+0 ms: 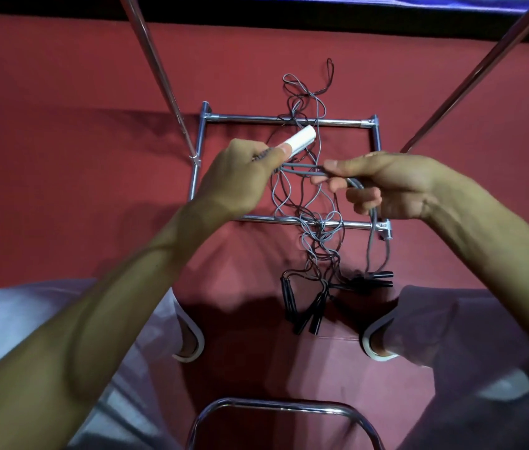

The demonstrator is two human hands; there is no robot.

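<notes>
Left hand (240,177) grips white tube (302,141) — right hand (396,186) pinches grey cord (305,168), stretched between both, over chrome frame's (256,219) middle.

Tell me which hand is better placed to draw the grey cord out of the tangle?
Probably the right hand: it pinches the thin grey cord and holds nothing else, so it can pull away. The left hand grips a white cylindrical roll, so it is less free.
</notes>
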